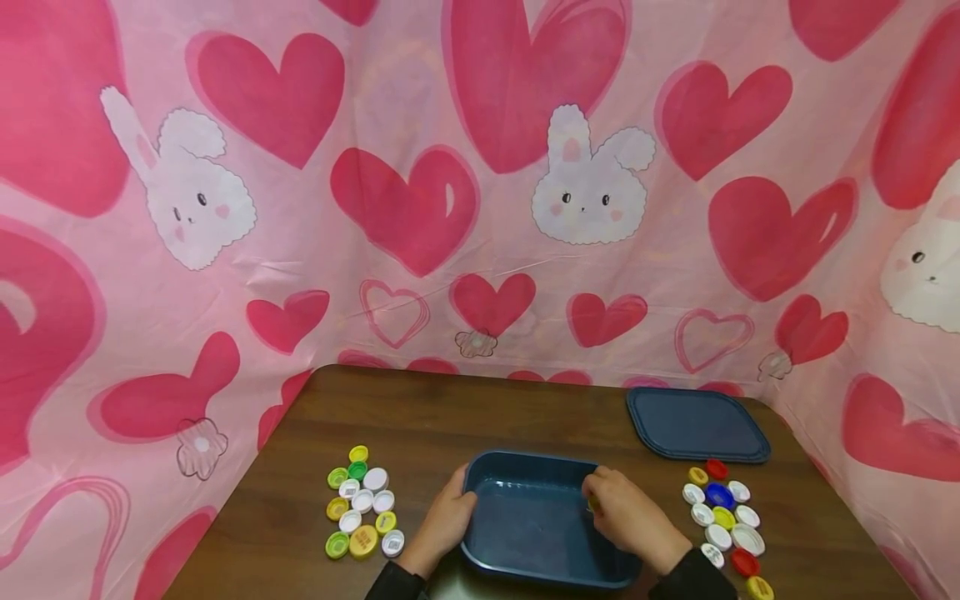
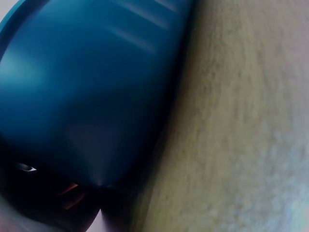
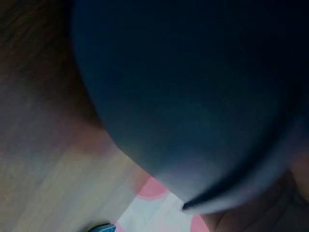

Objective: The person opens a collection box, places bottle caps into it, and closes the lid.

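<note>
A dark blue rectangular plastic box (image 1: 532,521), open at the top, stands between the two hands in the head view. My left hand (image 1: 447,512) grips its left rim, thumb on the inner side. At the right rim, my right hand (image 1: 626,512) holds the box with curled fingers. A small yellowish sliver shows under those fingers; what it is cannot be made out. The left wrist view is filled by the box's outer wall (image 2: 96,72). Close up in the right wrist view is the box's dark wall (image 3: 183,111), with part of the right hand (image 3: 260,212) below it.
Several bottle caps, white, yellow and green, lie in a cluster (image 1: 362,500) left of the box. Another cluster (image 1: 723,516), with white, red, blue and yellow caps, lies to its right. A dark blue lid (image 1: 697,423) rests at the back right of the wooden table (image 1: 450,408).
</note>
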Tool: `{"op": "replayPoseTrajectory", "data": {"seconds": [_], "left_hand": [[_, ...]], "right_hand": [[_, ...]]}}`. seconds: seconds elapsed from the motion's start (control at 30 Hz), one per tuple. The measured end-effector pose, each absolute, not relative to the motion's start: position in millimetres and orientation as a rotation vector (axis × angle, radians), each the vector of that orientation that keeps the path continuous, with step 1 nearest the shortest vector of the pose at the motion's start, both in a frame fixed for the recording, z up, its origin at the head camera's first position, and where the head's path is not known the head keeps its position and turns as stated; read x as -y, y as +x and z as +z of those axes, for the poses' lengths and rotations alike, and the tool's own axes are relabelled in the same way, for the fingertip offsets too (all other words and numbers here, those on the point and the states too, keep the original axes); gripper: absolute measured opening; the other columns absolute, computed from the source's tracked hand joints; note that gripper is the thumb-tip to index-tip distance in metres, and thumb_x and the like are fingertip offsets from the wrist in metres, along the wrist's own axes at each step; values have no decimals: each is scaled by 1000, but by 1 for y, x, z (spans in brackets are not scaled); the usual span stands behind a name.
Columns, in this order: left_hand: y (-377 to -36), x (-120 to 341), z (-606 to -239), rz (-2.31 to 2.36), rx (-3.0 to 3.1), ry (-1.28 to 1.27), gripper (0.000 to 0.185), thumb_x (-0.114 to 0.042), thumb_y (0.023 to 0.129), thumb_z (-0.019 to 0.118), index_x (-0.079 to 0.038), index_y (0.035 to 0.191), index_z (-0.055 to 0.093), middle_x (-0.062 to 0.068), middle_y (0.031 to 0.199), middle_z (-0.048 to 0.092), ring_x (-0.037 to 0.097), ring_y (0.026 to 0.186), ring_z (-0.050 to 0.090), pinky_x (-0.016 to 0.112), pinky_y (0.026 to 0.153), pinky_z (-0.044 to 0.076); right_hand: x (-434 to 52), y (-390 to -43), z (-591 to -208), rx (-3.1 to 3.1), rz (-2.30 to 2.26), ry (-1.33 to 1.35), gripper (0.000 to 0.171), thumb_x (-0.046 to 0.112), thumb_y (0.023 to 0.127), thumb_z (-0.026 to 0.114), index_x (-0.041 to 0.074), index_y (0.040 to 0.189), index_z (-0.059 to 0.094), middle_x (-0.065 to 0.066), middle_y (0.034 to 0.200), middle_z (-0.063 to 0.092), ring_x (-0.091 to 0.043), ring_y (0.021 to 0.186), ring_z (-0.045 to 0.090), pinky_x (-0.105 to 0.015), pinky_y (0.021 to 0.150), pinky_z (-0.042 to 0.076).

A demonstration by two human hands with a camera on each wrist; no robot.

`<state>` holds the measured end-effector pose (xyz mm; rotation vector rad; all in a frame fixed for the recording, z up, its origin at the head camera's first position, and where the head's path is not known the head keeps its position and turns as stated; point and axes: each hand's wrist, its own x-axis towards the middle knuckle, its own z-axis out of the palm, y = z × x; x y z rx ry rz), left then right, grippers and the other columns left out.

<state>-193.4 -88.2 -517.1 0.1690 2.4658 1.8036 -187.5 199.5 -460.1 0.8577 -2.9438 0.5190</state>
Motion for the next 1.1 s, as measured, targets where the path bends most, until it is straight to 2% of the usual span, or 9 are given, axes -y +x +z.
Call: {"op": "replayPoseTrajectory", "data": {"seconds": [0.33,0.6,0.83,0.97,1.1], "left_hand": [[-194,86,-519,1797,-2518,179,55,-3,92,47,9,146,43,32,145,49,50,137,42,67,111,30],[-194,85,-519,1799,-2506,156,56,-3,92,47,9,146,42,31,147,48,50,138,40,67,112,29],[-195,84,-520,1804,-2477,142,56,-2,93,46,10,147,40,32,148,45,51,140,38,67,112,27],[-195,85,-520,1815,-2487,156,56,-3,92,47,11,146,41,32,147,46,51,139,39,67,112,28],[-194,86,-519,1822,-2475,152,56,-4,93,47,11,147,40,32,148,45,51,139,38,68,112,28]], "right_hand": [[-191,-188,-472,2934,379,796,20,-5,77,76,10,85,66,3,83,53,-20,79,55,-32,67,50],[-191,-186,-474,2954,350,781,24,-5,75,78,8,92,67,2,87,54,-21,83,55,-33,68,49],[-189,-174,-469,2842,239,798,32,11,76,83,9,105,69,1,96,60,-20,88,58,-38,69,52],[-191,-164,-459,2841,225,706,41,20,77,85,9,113,69,-4,106,63,-26,98,62,-47,79,54],[-199,-155,-451,2946,257,540,48,26,79,85,9,121,68,-9,119,63,-32,111,60,-57,93,50]]}}
